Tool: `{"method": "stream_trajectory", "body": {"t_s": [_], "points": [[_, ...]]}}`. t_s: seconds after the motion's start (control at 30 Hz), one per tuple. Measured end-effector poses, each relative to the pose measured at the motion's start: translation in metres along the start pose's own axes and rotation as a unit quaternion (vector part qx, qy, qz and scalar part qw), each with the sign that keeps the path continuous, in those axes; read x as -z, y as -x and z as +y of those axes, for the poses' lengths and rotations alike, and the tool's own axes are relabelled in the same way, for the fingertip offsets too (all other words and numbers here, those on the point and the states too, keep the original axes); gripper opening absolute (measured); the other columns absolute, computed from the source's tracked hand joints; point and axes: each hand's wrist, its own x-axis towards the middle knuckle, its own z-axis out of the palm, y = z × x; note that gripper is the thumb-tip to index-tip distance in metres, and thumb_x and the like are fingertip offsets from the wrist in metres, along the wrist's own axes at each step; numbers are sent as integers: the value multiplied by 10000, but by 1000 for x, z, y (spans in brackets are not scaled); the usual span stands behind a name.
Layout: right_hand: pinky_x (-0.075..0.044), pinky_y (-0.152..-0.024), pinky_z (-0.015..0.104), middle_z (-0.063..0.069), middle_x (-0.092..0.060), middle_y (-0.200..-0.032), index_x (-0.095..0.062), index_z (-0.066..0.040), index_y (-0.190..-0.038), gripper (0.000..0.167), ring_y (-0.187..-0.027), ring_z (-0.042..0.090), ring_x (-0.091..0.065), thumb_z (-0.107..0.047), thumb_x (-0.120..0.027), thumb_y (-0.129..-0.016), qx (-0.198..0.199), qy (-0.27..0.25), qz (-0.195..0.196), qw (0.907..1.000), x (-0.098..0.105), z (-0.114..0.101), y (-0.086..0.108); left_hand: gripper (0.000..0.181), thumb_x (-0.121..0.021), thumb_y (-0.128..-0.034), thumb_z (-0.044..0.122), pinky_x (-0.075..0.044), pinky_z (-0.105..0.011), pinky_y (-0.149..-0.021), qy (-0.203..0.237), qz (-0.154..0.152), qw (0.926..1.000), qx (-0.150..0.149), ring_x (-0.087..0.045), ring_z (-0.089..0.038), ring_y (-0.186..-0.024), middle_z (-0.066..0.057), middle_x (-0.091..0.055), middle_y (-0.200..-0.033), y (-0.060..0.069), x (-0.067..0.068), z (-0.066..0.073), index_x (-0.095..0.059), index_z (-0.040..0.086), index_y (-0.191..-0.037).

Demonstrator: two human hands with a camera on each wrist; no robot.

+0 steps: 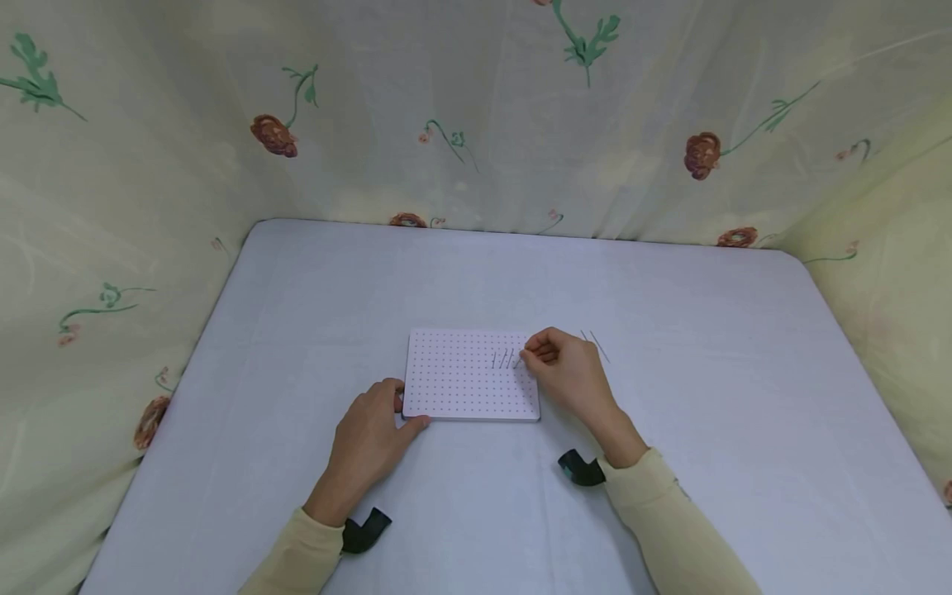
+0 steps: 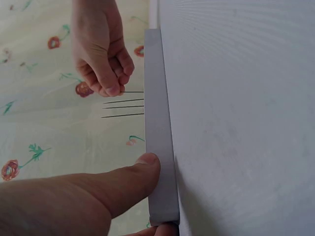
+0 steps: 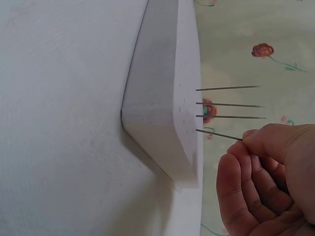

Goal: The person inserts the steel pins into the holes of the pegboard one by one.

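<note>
A white perforated board (image 1: 446, 388) lies on the table, its top covered with rows of small holes. My left hand (image 1: 369, 434) holds its near left corner, with the thumb (image 2: 147, 169) along the front side and fingers at the left end. Over the board's right part, my right hand (image 1: 568, 368) pinches the top of a thin metal pin (image 3: 219, 134) between thumb and fingertips. This pin's lower end meets the board, and it leans slightly. Three similar pins (image 3: 229, 88) stand in a row beside it.
Two loose pins (image 1: 599, 347) lie on the white tablecloth (image 1: 706, 372) just beyond the right hand. A flower-patterned curtain (image 1: 476, 107) hangs behind the table and on both sides. Dark wrist-worn devices (image 1: 366, 530) project from both sleeves.
</note>
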Motion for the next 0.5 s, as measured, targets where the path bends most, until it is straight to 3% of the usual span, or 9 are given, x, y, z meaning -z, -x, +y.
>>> {"method": "stream_trajectory", "body": {"t_s": [0.5], "points": [[-590, -785, 356, 78, -740, -916, -698, -74, -964, 90, -849, 203, -711, -152, -728, -929, 70, 99, -13, 9999, -3, -1, 2, 554, -838, -847, 225, -409, -266, -585, -10, 22, 10000, 2, -565, -205, -769, -116, -656, -957, 1, 0, 2, -613, -47, -1274]]}}
